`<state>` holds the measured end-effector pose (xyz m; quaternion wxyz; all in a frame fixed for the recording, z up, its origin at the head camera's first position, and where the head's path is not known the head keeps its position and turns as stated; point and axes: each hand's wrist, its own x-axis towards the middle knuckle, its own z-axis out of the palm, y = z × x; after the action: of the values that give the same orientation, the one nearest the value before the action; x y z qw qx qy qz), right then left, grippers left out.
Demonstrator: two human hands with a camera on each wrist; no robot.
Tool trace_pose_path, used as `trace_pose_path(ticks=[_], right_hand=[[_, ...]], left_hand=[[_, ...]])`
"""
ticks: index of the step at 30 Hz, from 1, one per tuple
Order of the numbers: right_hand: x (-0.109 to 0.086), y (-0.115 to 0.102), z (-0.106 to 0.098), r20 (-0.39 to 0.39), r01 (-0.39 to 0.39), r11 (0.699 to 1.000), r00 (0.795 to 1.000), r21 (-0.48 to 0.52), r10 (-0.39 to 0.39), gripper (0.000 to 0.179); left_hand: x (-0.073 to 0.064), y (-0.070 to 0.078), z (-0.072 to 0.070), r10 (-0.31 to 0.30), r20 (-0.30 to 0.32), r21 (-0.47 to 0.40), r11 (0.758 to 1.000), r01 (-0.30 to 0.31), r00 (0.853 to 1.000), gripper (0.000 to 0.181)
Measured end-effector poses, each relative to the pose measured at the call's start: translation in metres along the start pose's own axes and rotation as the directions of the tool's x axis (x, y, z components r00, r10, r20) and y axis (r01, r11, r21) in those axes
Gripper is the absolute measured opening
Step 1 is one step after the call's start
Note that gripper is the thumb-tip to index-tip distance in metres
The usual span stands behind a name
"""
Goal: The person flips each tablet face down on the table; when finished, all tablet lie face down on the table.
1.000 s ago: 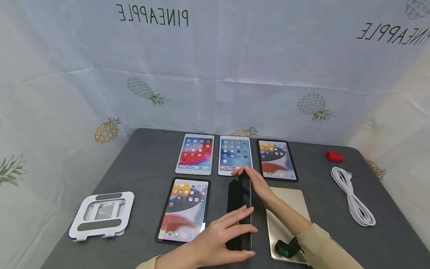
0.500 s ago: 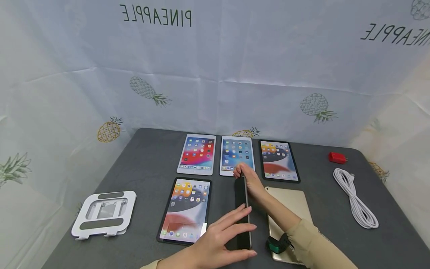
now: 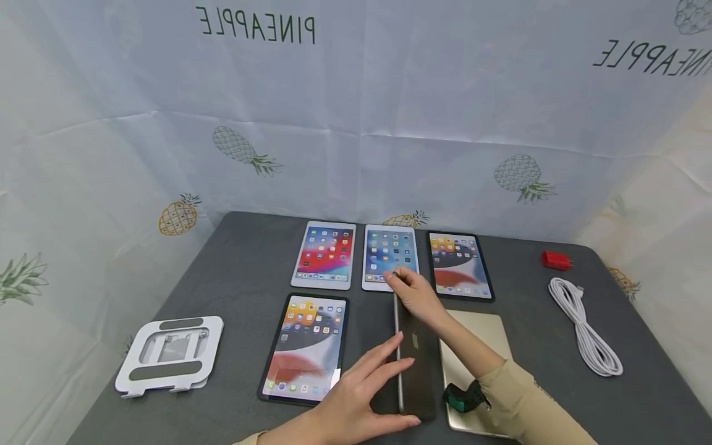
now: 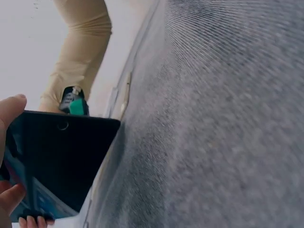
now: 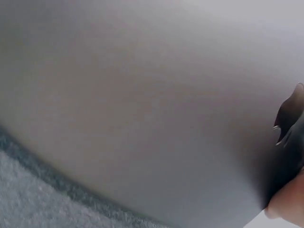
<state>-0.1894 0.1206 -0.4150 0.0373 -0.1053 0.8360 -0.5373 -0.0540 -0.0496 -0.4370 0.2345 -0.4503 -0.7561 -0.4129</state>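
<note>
Right hand (image 3: 416,295) is pinching dark tablet (image 3: 418,380), tilted on edge, at far end; left hand (image 3: 354,395) is touching near end, fingers spread. Gold tablet (image 3: 458,372) is lying right.

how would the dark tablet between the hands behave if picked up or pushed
The dark tablet is likely stiff, as it shows no bend. Held tilted steeply, it would probably tip over if unsupported. Its glossy, reflective screen may be slippery and fragile.

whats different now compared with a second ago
The dark tablet has tipped left past upright, so the head view shows its back instead of its screen. The right hand and left hand stay on it. White stand, red charger and white cable stayed put.
</note>
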Motion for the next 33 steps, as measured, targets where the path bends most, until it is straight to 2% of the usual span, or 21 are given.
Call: trace_pose_path(ticks=[5,11,17,23,26,33], right_hand=[[0.000,0.001,-0.002,-0.004,-0.029,0.994,1.000,-0.106,0.029,0.037],[0.004,0.006,0.004,-0.008,-0.051,0.987,0.999,-0.154,0.050,0.038],[0.006,0.011,0.012,0.005,-0.041,0.990,0.999,-0.136,0.042,0.035],[0.007,0.017,0.017,0.012,0.008,0.994,1.000,-0.113,-0.007,0.028],[0.007,0.020,0.017,0.023,0.024,0.995,0.999,-0.096,-0.022,0.024],[0.008,0.025,0.017,0.083,0.080,0.995,0.994,-0.064,-0.075,0.025]], left_hand=[[-0.005,-0.003,-0.004,-0.052,0.047,0.006,0.999,0.052,0.998,0.079],[-0.008,-0.006,-0.010,-0.146,0.103,0.035,0.989,0.143,0.984,0.085],[-0.012,-0.008,-0.013,-0.196,0.132,0.071,0.980,0.188,0.972,0.088],[-0.018,-0.010,-0.014,-0.281,0.167,0.045,0.960,0.277,0.945,0.086],[-0.021,-0.012,-0.015,-0.281,0.162,0.065,0.959,0.274,0.946,0.086],[-0.029,-0.016,-0.019,-0.314,0.179,0.080,0.949,0.304,0.932,0.087]])
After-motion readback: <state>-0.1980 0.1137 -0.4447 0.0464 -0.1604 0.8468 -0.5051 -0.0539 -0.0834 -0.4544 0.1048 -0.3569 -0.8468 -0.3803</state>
